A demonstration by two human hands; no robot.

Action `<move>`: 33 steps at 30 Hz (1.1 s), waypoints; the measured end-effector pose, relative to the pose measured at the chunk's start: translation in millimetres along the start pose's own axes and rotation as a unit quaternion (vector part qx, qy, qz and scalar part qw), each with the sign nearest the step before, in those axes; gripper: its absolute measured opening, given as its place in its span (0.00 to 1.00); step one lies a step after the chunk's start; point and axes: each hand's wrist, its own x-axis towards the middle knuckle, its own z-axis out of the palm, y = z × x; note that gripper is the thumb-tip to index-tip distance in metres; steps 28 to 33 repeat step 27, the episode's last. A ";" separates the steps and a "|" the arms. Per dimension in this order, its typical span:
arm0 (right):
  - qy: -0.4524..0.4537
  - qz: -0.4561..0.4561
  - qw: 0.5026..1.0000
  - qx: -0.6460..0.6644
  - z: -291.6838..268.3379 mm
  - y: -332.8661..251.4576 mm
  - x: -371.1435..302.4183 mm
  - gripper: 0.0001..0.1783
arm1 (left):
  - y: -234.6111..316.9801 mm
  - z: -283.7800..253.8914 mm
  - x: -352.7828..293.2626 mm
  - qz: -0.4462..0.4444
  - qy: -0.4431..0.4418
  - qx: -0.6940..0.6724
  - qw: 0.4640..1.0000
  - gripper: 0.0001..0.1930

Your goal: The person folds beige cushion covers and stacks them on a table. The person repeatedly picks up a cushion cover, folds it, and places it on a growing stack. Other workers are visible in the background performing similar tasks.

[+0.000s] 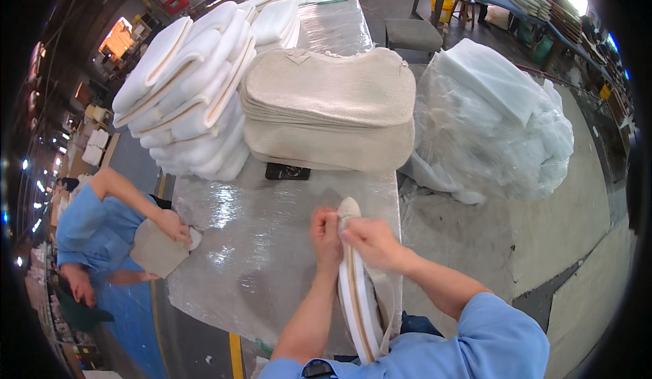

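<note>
Over the near edge of the table stands a long layered pad [354, 297], white foam on both sides of a brown middle layer, held on its edge. A beige fabric cover [350, 206] wraps its far end and hangs along its right side. My left hand [326, 236] is closed on the cover's left edge near that end. From the right, my right hand [370, 242] grips the cover with fingers curled over the pad's top. Just beyond my hands, a small dark flat item [287, 172] lies at the foot of a stack of beige fabric pieces [329, 90].
Folded white pads [193, 80] are piled at the far left of the plastic-covered table [238, 243]. A large clear plastic bag [492, 134] of white material stands to the right. At left, a co-worker in blue [105, 226] holds a beige piece [157, 248].
</note>
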 end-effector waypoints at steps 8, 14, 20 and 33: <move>0.308 0.181 0.862 0.361 13.0 73.4 44.8 0.25 | -51.9 -50.5 -50.0 -0.123 0.019 -0.052 0.991 0.14; 0.114 0.135 0.905 0.386 5.9 79.6 51.8 0.30 | -3.6 -32.0 -14.2 -0.212 -0.052 -0.157 0.963 0.26; -0.074 0.205 0.949 0.227 -27.6 70.9 62.6 0.33 | 8.9 -18.9 -19.5 -0.192 -0.116 -0.002 0.975 0.23; -0.098 0.247 0.831 0.488 -25.6 85.9 65.7 0.39 | 23.2 -5.2 -11.5 -0.209 -0.113 0.196 0.951 0.14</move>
